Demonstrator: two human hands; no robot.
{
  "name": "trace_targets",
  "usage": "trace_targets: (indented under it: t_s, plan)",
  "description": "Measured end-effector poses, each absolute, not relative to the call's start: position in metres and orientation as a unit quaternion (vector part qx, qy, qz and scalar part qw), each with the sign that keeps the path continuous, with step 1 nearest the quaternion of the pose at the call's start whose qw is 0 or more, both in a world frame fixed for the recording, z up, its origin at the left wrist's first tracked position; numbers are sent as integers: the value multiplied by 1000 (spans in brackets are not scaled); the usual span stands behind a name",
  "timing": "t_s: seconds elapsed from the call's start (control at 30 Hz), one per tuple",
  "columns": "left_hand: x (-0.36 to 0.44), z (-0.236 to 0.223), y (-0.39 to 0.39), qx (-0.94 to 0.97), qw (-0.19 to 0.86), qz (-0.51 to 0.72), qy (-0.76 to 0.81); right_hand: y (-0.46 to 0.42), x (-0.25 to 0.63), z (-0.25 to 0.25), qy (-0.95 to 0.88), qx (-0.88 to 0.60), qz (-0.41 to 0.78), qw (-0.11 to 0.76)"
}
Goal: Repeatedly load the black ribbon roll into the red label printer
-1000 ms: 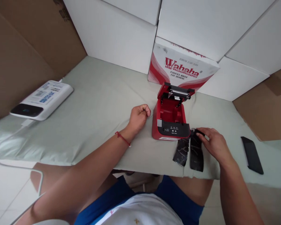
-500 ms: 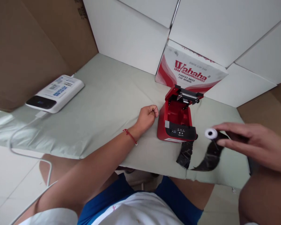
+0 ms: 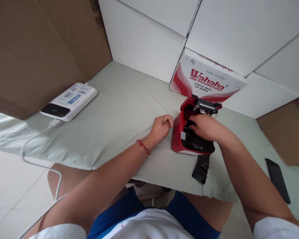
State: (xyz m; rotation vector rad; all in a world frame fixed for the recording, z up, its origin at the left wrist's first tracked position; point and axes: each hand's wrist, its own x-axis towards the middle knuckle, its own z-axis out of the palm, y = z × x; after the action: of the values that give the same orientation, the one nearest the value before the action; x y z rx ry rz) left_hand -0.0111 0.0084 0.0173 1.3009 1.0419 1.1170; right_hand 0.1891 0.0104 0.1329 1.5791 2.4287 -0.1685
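Observation:
A small red thermal printer (image 3: 176,139) stands on the cloth-covered table with its lid (image 3: 204,104) raised. My right hand (image 3: 205,126) reaches into its paper bay from the right, fingers curled round the paper roll, which is mostly hidden by the hand and the housing. Black paper (image 3: 195,141) from the roll lies over the front panel, and a black strip (image 3: 201,169) hangs below the printer's front onto the cloth. Closed into a loose fist, my left hand (image 3: 161,128) rests on the table just beside the printer's left wall, with nothing visible in it.
A white device (image 3: 77,101) with a cable (image 3: 40,131) lies at left by a brown cardboard box (image 3: 52,49). Behind the printer are a Wahaha carton (image 3: 206,79) and white boxes (image 3: 149,39). A black phone (image 3: 277,179) lies at right near another cardboard box (image 3: 286,132).
My right hand has moved left with the paper roll, from beside the printer into its open bay. The black paper now covers the front panel. My left hand stays closed beside the printer.

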Motion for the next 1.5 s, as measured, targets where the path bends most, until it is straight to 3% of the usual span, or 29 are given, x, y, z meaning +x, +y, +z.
trace_targets:
  t_s: [0.2,0.27,0.4,0.7,0.9,1.17,1.5]
  plan:
    - [-11,18,9,547,540,465,438,12,185,136,830,533,-89,135]
    - [-11,17,8,544,539,469,440,-2,193,143,836,533,-105,75]
    - [-15,17,5,528,528,487,452,-54,225,148,832,516,-126,-164]
    - [-11,58,23,529,402,588,462,-117,239,103,845,443,74,-290]
    - [5,103,43,627,403,547,382,-126,225,99,852,408,72,-320]
    - [10,127,46,658,438,487,371,-129,224,98,843,400,61,-354]
    - [-16,90,-10,780,348,429,293,-131,229,89,859,386,43,-334]
